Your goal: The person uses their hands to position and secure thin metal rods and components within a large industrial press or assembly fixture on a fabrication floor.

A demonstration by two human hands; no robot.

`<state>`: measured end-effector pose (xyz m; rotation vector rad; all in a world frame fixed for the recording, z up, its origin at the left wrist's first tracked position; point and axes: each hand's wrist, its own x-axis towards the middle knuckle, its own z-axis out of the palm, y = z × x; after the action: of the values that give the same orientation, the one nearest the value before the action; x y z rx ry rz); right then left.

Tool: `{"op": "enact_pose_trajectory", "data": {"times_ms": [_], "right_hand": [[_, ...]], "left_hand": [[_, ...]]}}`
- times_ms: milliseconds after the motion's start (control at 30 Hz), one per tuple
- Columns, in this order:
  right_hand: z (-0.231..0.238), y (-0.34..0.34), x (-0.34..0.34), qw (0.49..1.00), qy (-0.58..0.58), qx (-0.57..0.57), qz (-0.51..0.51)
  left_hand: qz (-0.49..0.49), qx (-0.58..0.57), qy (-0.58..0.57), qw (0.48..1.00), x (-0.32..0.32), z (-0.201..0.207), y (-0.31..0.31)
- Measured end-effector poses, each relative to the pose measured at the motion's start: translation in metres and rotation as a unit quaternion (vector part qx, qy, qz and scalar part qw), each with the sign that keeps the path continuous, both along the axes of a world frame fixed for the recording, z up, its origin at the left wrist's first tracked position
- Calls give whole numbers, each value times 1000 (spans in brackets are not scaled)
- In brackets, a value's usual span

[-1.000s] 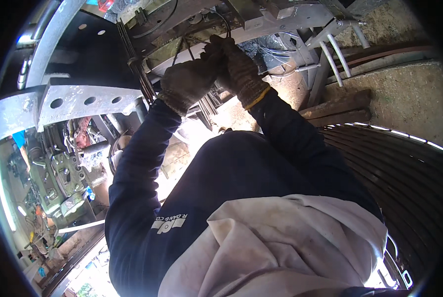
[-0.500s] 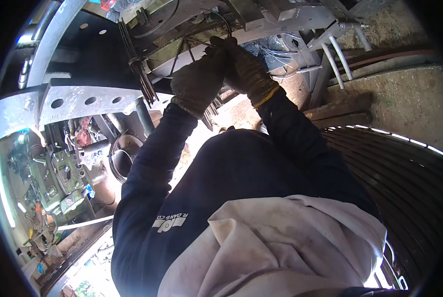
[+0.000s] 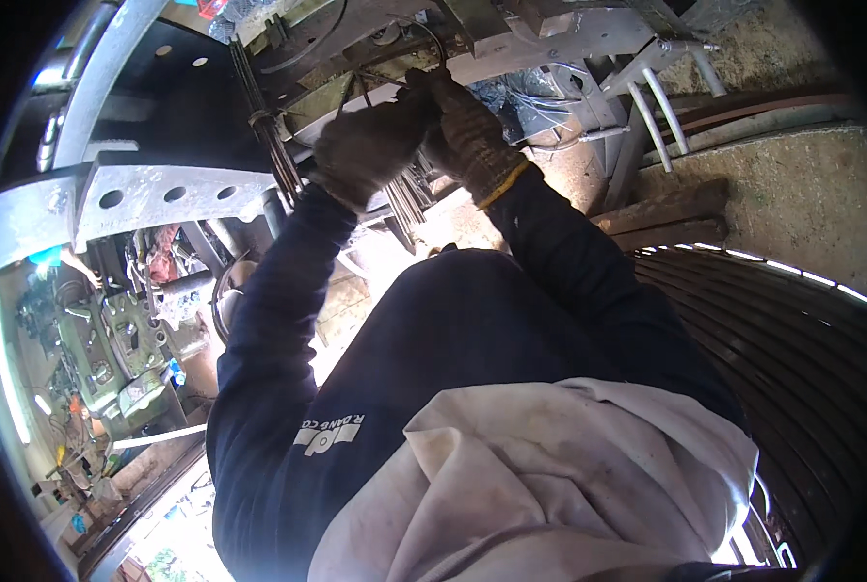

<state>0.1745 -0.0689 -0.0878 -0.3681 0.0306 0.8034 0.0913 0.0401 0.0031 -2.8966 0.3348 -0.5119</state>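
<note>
Head view: a person's left hand and right hand, both in brown knit gloves, the right w/ yellow cuff trim, meet nr a long grey steel beam. Fingers curl inward; can't tell what, if anything, they grip. Thin dark curved wire shows just beyond the right fingertips. Bundle of thin dark metal rods is just left of the left hand; 2nd bundle of thin metal rods sits btwn the wrists.

hands: brownish gloves | yellow right cuff edge | navy top, white print
</note>
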Motion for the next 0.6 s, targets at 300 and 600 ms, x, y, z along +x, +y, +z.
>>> {"op": "enact_pose_trajectory", "data": {"times_ms": [300,600], "right_hand": [[10,-28,28,927,-226,-297,39],[15,-18,-12,943,-163,-290,2]], "left_hand": [[8,-95,-10,995,-51,-3,1],[13,11,-30,999,-73,2,30]]}}
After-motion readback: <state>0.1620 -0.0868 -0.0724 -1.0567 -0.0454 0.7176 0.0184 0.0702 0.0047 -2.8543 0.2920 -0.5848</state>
